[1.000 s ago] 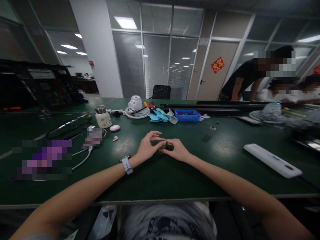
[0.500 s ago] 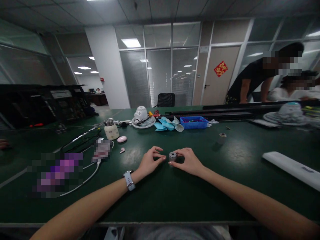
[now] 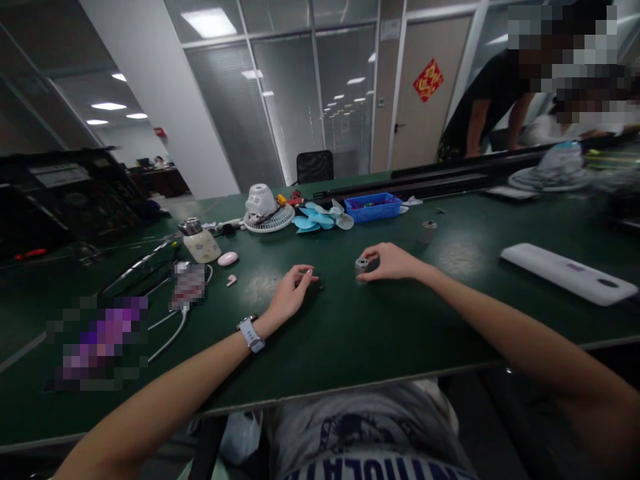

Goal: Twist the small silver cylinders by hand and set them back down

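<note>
Ideally, the small grey cylinder (image 3: 362, 267) is kept upright, pinched by the right hand (image 3: 387, 261), while the left hand (image 3: 289, 295) rests loosely curled and empty on the tabletop (image 3: 350, 333)

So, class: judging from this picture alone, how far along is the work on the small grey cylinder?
Done: fan parts lie loose beyond the hands. In hand: the right hand grips the small grey cylinder on the green table; the left hand pinches something tiny. Left: the second cylinder stands untouched.

Tiny dark speck (image 3: 321, 287) by left hand (image 3: 290, 293) fingertips too small to identify; right hand (image 3: 391, 261) hides most of small grey cylindrical part (image 3: 361, 266).
</note>
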Action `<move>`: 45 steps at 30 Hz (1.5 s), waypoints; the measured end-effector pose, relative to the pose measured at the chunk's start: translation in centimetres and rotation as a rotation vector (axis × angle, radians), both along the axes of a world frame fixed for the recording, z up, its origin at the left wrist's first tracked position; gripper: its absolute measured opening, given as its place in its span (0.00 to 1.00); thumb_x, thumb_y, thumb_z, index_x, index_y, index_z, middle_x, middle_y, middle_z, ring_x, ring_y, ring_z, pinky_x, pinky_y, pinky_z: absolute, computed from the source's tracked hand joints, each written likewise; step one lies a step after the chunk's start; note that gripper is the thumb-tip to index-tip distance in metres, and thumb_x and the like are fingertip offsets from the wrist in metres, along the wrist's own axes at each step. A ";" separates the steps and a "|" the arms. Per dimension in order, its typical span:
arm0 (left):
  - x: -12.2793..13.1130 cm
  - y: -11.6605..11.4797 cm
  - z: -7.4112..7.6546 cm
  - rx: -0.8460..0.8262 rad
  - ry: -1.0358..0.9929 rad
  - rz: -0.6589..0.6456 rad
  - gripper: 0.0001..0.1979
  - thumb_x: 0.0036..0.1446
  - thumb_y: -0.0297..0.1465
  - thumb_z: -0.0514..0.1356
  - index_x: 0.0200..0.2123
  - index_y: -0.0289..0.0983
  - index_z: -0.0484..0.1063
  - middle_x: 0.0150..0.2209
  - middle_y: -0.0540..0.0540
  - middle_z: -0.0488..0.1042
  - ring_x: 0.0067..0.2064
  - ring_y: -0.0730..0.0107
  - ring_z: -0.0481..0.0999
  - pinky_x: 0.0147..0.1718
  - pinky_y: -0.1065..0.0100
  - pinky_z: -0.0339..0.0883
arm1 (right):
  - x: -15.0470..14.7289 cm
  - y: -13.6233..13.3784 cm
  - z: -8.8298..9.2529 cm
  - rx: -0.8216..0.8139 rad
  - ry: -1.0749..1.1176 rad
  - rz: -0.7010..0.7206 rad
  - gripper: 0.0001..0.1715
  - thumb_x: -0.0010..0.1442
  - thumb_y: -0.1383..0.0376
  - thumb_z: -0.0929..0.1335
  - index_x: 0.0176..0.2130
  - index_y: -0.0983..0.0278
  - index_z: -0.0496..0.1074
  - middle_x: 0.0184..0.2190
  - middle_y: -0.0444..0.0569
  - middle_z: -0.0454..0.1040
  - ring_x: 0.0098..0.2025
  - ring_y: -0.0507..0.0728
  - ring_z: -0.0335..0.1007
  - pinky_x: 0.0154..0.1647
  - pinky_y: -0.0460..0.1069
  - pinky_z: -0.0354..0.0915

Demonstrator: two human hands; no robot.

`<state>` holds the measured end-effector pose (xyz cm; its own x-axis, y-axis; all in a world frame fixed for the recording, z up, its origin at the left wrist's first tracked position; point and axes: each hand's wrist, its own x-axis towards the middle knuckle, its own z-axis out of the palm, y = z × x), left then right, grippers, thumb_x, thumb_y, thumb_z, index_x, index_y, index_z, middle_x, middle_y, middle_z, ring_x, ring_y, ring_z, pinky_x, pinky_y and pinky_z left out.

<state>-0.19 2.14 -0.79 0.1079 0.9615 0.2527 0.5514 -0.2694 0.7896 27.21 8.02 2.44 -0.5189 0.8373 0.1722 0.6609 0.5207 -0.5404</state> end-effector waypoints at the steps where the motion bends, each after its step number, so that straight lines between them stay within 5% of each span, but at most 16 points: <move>1: 0.0 0.0 0.0 -0.007 0.002 0.004 0.16 0.63 0.41 0.51 0.48 0.37 0.67 0.43 0.41 0.81 0.48 0.60 0.78 0.46 0.60 0.67 | 1.4 0.7 0.5 -0.047 -0.038 -0.018 0.22 0.44 0.55 0.76 0.39 0.61 0.79 0.35 0.45 0.80 0.39 0.57 0.76 0.41 0.48 0.69; 9: -0.3 0.3 -0.6 0.018 0.022 -0.034 0.17 0.63 0.44 0.50 0.44 0.38 0.69 0.42 0.42 0.80 0.46 0.61 0.78 0.46 0.61 0.66 | 13.6 4.9 3.3 -0.140 -0.447 -0.395 0.16 0.43 0.58 0.76 0.33 0.64 0.80 0.34 0.53 0.79 0.38 0.62 0.76 0.42 0.55 0.68; 17: -0.5 0.3 -0.5 0.014 -0.044 0.016 0.15 0.62 0.42 0.51 0.42 0.38 0.69 0.41 0.43 0.80 0.46 0.60 0.78 0.45 0.60 0.66 | 20.1 5.7 2.4 -0.206 -0.330 -0.855 0.18 0.46 0.52 0.75 0.33 0.63 0.76 0.32 0.56 0.77 0.42 0.71 0.74 0.42 0.68 0.66; 19: -0.6 0.3 -0.6 0.014 -0.066 0.027 0.14 0.62 0.41 0.51 0.42 0.38 0.69 0.40 0.43 0.80 0.45 0.61 0.78 0.46 0.60 0.67 | 19.4 5.1 3.4 -0.187 -0.350 -0.968 0.23 0.43 0.54 0.77 0.37 0.65 0.76 0.37 0.61 0.77 0.46 0.76 0.71 0.42 0.70 0.65; 22: -0.5 0.4 -0.6 0.023 -0.097 0.045 0.13 0.62 0.40 0.51 0.40 0.38 0.69 0.39 0.43 0.80 0.45 0.61 0.78 0.46 0.60 0.67 | 15.1 3.8 4.8 0.152 -0.346 -0.930 0.31 0.44 0.54 0.77 0.46 0.66 0.75 0.47 0.65 0.74 0.53 0.80 0.66 0.48 0.73 0.60; 25: -0.4 0.5 -0.7 0.026 -0.115 0.068 0.11 0.61 0.38 0.52 0.39 0.38 0.68 0.38 0.43 0.80 0.44 0.62 0.78 0.45 0.61 0.67 | 7.3 1.9 4.1 0.500 -0.187 -0.514 0.23 0.59 0.57 0.68 0.52 0.62 0.72 0.50 0.58 0.74 0.55 0.71 0.67 0.55 0.68 0.59; 29: -0.5 0.9 -1.0 0.033 -0.108 0.089 0.11 0.61 0.38 0.52 0.38 0.38 0.68 0.38 0.43 0.79 0.43 0.64 0.78 0.44 0.63 0.67 | -2.9 -1.6 0.0 0.520 -0.138 0.172 0.26 0.63 0.55 0.65 0.59 0.58 0.68 0.57 0.51 0.71 0.59 0.62 0.64 0.59 0.60 0.56; 32: -0.6 1.2 -1.3 0.047 -0.065 0.105 0.11 0.60 0.38 0.53 0.38 0.38 0.70 0.39 0.44 0.78 0.42 0.64 0.77 0.43 0.63 0.67 | -6.7 -3.6 -2.4 0.487 -0.165 0.319 0.23 0.65 0.57 0.64 0.58 0.56 0.68 0.59 0.49 0.69 0.61 0.61 0.61 0.59 0.60 0.55; 36: -0.6 1.2 -1.2 0.061 -0.022 0.127 0.11 0.59 0.38 0.54 0.37 0.39 0.71 0.38 0.45 0.77 0.40 0.64 0.76 0.41 0.64 0.67 | -7.5 -4.0 -3.2 0.497 -0.220 0.271 0.16 0.65 0.60 0.64 0.51 0.56 0.75 0.51 0.47 0.76 0.58 0.60 0.65 0.58 0.58 0.56; 41: -0.6 0.9 -0.9 0.020 -0.044 0.131 0.11 0.58 0.39 0.55 0.38 0.39 0.70 0.38 0.46 0.77 0.38 0.64 0.76 0.38 0.64 0.67 | -5.0 -2.5 -0.8 0.552 -0.282 0.147 0.11 0.63 0.61 0.67 0.40 0.57 0.80 0.46 0.49 0.78 0.58 0.63 0.65 0.57 0.60 0.54; 45: -0.6 0.7 -0.6 -0.014 -0.034 0.132 0.12 0.58 0.39 0.55 0.41 0.39 0.69 0.40 0.44 0.76 0.38 0.64 0.77 0.36 0.64 0.68 | 2.2 -0.4 3.6 0.579 -0.332 -0.328 0.12 0.62 0.59 0.67 0.40 0.58 0.80 0.44 0.54 0.78 0.54 0.66 0.67 0.57 0.62 0.52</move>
<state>-0.79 2.79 -1.44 -0.0284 0.9703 0.2404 0.5538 -0.1849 0.8118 29.38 7.66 6.07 -0.3594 0.7813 0.5103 0.9122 0.4094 0.0157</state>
